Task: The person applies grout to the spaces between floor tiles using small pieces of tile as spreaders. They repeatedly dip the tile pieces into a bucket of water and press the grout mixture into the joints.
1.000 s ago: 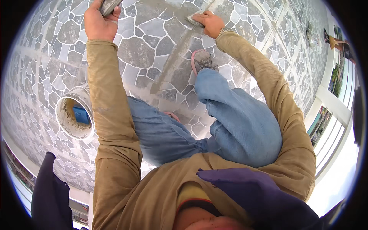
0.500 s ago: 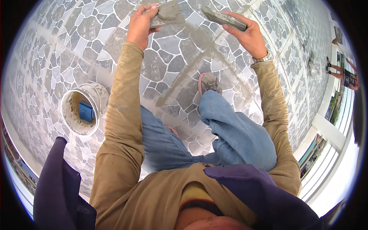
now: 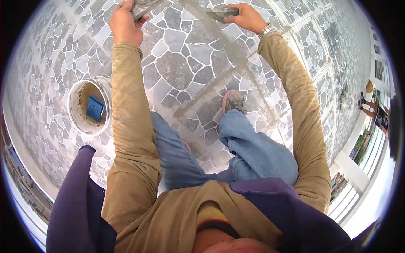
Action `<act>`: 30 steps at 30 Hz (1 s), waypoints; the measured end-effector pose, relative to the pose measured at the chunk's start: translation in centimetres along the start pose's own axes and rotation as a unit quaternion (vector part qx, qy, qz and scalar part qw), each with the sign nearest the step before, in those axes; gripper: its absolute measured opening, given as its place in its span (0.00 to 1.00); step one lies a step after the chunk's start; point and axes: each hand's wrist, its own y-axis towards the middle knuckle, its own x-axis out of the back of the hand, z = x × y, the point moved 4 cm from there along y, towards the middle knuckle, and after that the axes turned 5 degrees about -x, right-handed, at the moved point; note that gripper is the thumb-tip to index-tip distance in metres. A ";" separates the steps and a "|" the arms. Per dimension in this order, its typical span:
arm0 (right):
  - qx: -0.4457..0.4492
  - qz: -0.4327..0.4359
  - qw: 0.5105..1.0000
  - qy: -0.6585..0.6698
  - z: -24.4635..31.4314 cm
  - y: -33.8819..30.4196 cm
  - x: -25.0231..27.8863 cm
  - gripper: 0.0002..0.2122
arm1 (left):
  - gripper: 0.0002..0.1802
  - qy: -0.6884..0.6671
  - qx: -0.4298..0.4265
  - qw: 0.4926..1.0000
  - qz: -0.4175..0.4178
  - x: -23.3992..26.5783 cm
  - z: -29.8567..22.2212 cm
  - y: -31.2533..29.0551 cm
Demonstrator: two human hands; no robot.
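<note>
Head view, and both hands are busy at the top, well apart from each other. The left hand (image 3: 126, 24) has its fingers and thumb clamped round a grey board (image 3: 144, 8), which reaches out to the right of the grip. Over on the right, the right hand (image 3: 249, 19) pinches a flat grey tool (image 3: 221, 15) that points inward, toward the board, with a gap between the two. The board's upper part runs out of view, so its full shape is hard to call; what shows is flat, with a rough, mortar-like smear.

Sleeves now: the left forearm in tan cloth (image 3: 128, 101) reaches almost straight up, while the right forearm angles up and inward, a metal-banded watch (image 3: 267, 29) at its wrist.

Below, the floor (image 3: 173, 69) is a patchwork of irregular grey stone shapes in pale outlines, crossed by a darker, gritty band (image 3: 206, 93). A pink-edged shoe (image 3: 234, 102) stands near that band, beneath blue denim (image 3: 261, 154). Out left, a round white bucket (image 3: 108, 98), crusted inside, holds a blue block (image 3: 95, 109). Far right, a white railing (image 3: 352, 176).
</note>
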 end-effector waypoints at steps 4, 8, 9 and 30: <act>0.059 -0.081 0.986 -0.135 -5.3 10.5 -1.9 0.16 | 0.07 -0.093 0.010 0.995 -0.034 0.0 0.1 0.5; 0.116 -0.158 0.952 -0.236 -3.5 15.0 -2.9 0.14 | 0.07 -0.104 0.019 0.994 -0.026 -0.6 -0.7 0.1; 0.104 -0.121 0.970 -0.185 -0.8 15.2 -5.4 0.13 | 0.06 -0.096 0.019 0.994 -0.040 1.5 -0.7 0.0; 0.101 -0.052 0.926 -0.360 -3.3 20.4 -7.4 0.17 | 0.09 -0.128 0.031 0.989 -0.066 2.6 0.5 1.5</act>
